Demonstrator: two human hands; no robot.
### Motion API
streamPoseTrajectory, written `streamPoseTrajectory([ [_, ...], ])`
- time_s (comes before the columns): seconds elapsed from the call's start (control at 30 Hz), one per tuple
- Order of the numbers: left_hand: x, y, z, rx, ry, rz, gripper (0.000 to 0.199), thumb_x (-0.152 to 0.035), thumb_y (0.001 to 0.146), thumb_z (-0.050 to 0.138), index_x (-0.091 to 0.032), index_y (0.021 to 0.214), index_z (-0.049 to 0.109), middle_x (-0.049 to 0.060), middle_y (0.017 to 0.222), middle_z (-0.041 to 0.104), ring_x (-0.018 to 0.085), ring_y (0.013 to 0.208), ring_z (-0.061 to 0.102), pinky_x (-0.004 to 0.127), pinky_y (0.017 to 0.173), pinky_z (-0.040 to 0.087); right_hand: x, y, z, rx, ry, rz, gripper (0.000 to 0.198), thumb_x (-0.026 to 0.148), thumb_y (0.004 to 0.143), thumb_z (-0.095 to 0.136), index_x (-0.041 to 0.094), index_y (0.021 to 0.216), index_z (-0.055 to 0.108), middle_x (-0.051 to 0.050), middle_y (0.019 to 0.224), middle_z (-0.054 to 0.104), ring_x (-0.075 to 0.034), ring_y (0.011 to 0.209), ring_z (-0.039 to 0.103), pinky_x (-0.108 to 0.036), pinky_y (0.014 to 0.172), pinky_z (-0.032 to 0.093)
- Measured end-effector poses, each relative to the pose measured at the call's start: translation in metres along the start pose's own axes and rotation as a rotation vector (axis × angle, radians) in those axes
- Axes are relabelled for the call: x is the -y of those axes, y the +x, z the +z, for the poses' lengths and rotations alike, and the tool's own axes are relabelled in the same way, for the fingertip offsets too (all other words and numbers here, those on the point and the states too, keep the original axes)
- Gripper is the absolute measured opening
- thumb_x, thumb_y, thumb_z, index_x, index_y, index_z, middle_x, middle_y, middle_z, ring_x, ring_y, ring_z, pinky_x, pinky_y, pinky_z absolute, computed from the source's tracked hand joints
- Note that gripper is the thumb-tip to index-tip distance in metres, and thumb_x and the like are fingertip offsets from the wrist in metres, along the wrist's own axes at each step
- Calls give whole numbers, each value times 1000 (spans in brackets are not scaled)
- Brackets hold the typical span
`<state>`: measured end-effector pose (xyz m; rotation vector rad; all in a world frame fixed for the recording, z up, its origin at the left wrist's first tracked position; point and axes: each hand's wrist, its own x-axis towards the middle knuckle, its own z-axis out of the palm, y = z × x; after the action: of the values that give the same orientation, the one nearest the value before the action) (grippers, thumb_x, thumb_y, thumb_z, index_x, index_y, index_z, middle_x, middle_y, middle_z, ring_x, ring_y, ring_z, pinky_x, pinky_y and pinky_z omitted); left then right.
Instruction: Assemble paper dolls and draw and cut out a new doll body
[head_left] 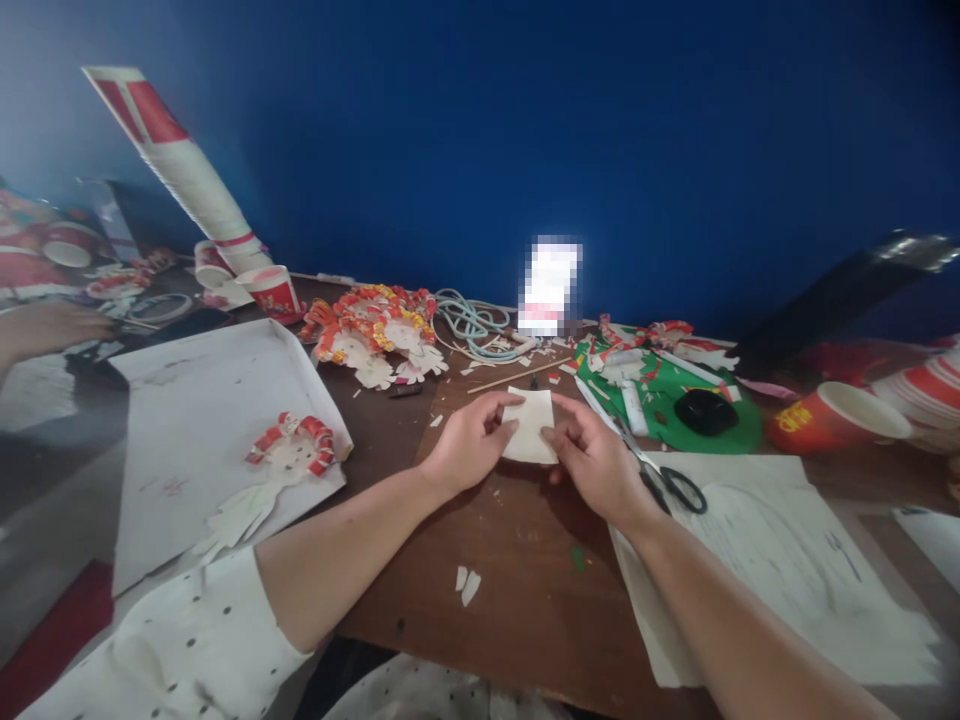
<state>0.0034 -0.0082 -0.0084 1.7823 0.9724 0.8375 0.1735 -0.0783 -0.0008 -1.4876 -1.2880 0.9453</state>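
A small white piece of paper (529, 425) is stretched between my two hands, just above the brown table (420, 620). My left hand (469, 440) pinches its left edge between thumb and fingers. On the opposite edge, my right hand (596, 455) grips it the same way. A pair of scissors (679, 488) with black handles lies by my right wrist, its blades pointing up and left. Two paper scraps (468, 584) rest on the table nearer to me.
At left, a white box lid (187, 400) bears a red-and-white paper figure (292, 450). Similar figures (375, 330) pile up behind, beside a coiled cable (472, 325). Stacked cups (180, 180) lean there. A green sheet (667, 400), a red cup (832, 420) and paper (780, 540) lie right. Another person's hand (52, 330) shows far left.
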Motion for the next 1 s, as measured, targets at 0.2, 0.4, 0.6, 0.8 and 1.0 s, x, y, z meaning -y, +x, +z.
streamPoseTrajectory([
  [0.2, -1, -4, 1, -30, -27, 0, 33, -24, 86, 55, -22, 118, 62, 2, 92, 68, 11, 72, 60, 21, 64, 50, 6, 0, 9, 149, 168, 103, 64, 39, 75, 72, 15, 128, 47, 0, 70, 67, -18, 58, 66, -25, 43, 50],
  [0.4, -9, -6, 1, -28, -152, -57, 68, -27, 83, 63, -22, 143, 32, 6, 101, 68, 12, 70, 62, 21, 58, 51, 5, 0, 15, 76, 227, 74, 57, 35, 78, 69, 18, 127, 46, 2, 66, 65, -13, 50, 58, -24, 43, 48],
  [0.6, -10, -2, -1, 94, -82, -87, 31, -29, 89, 54, -17, 118, 52, 4, 90, 68, 9, 51, 55, 22, 52, 45, 3, -2, 13, 50, 31, 9, 52, 43, 84, 62, 20, 128, 49, 4, 62, 61, -11, 41, 50, -23, 37, 39],
  [0.8, 4, 8, -14, -296, 88, -50, 22, -32, 90, 50, -16, 104, 55, 5, 81, 66, 16, 71, 61, 28, 68, 47, -1, 12, -14, -225, -386, -137, 47, 45, 90, 51, 23, 131, 54, -1, 73, 68, -16, 55, 61, -30, 56, 50],
  [1.0, 10, 12, -14, -310, 31, -94, 22, -32, 89, 48, -17, 104, 53, 3, 76, 66, 15, 62, 61, 27, 62, 46, 24, 34, -26, 76, -1185, -240, 35, 30, 92, 44, 29, 121, 63, -8, 113, 65, -24, 89, 65, -32, 67, 47],
])
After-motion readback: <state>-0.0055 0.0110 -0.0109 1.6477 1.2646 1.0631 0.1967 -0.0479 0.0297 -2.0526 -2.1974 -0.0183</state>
